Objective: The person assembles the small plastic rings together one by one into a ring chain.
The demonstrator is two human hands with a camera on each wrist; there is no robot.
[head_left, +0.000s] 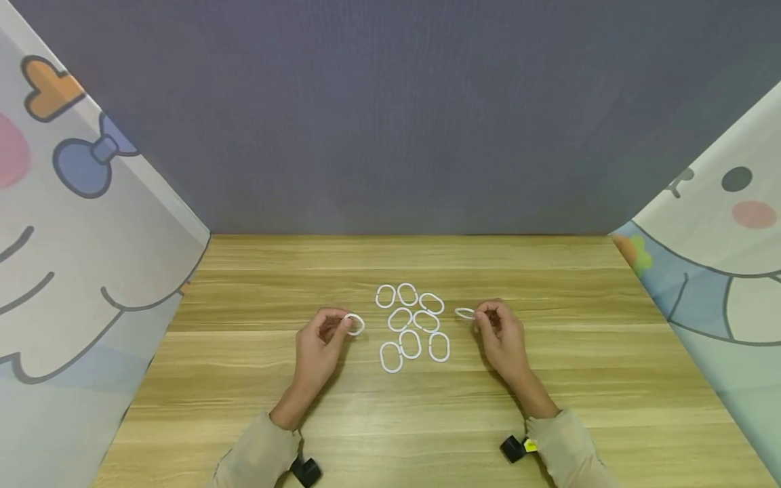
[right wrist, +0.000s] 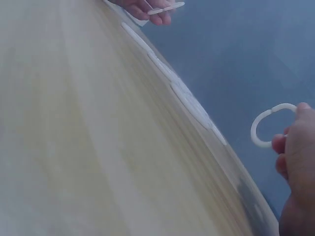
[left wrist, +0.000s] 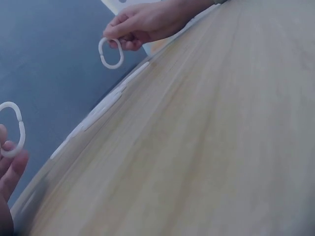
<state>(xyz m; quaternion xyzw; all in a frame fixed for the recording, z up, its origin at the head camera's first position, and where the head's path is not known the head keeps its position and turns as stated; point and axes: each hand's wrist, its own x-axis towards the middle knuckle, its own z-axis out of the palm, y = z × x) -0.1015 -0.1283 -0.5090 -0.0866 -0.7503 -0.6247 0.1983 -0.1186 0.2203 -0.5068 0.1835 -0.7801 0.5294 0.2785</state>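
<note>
The left ring (left wrist: 21, 132) and the right ring (right wrist: 254, 130), two white oval links, are held up off the worktop, one on either side of a loose cluster of eight more rings (head_left: 413, 318) lying flat, some touching their neighbours. Each held ring shows a narrow break in its loop. They look to me like light, smooth plastic, stiff but perhaps with a little spring at that break; I'd judge them hard to damage and apt to swivel if held loosely. The long curved side, away from the split, seems the surest place to pinch.

The left hand (head_left: 317, 349) pinches its ring between thumb and fingers, nearly closed around the edge. The right hand (head_left: 505, 339) does likewise, its ring jutting inward toward the cluster.

Both forearms come over the near edge of the wood-grained worktop (head_left: 390, 420) in beige sleeves (head_left: 259, 451), with small black devices (head_left: 512, 449) at the wrists. Beyond stands a dark grey partition (head_left: 390, 122), flanked by cartoon-printed panels (head_left: 702, 305).
</note>
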